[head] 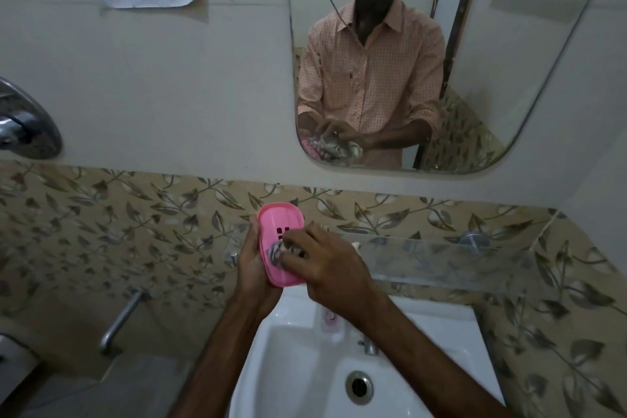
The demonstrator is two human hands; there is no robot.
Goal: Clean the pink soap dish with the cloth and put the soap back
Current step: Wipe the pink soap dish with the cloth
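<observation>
The pink soap dish (279, 227) is held upright above the sink, its hollow side with drain slots facing me. My left hand (251, 265) grips it from the left and behind. My right hand (327, 266) presses a bunched grey-white cloth (276, 253) into the lower part of the dish. A small pink soap (329, 317) lies on the back ledge of the white sink (298, 363), partly hidden under my right wrist.
A glass shelf (441, 260) runs along the leaf-patterned tiles to the right of my hands. The tap (369, 346) stands at the sink's back edge, the drain (359, 387) below. A mirror (390, 54) hangs above; a metal pipe (122, 321) juts out at left.
</observation>
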